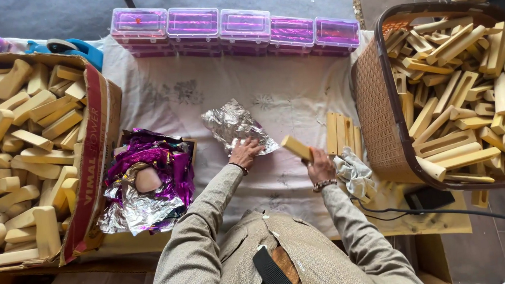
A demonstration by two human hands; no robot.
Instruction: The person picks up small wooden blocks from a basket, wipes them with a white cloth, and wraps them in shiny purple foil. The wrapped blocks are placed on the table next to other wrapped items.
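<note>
My left hand [244,153] lies flat on a crinkled sheet of silver foil [235,126] spread on the white cloth [206,87]. Raised just right of the foil, my right hand [319,165] grips a pale wooden block [296,147], tilted so that one end points at the foil. Several more wooden blocks [343,132] lie side by side on the cloth right of that hand. A crumpled grey rag [352,172] sits beside my right wrist.
A cardboard box [94,164] full of wooden blocks stands at the left. A brown basket [374,115] of blocks is at the right. A heap of purple and silver foil [147,185] lies between. Purple-lidded plastic boxes [243,25] line the far edge. A black cable [451,210] runs right.
</note>
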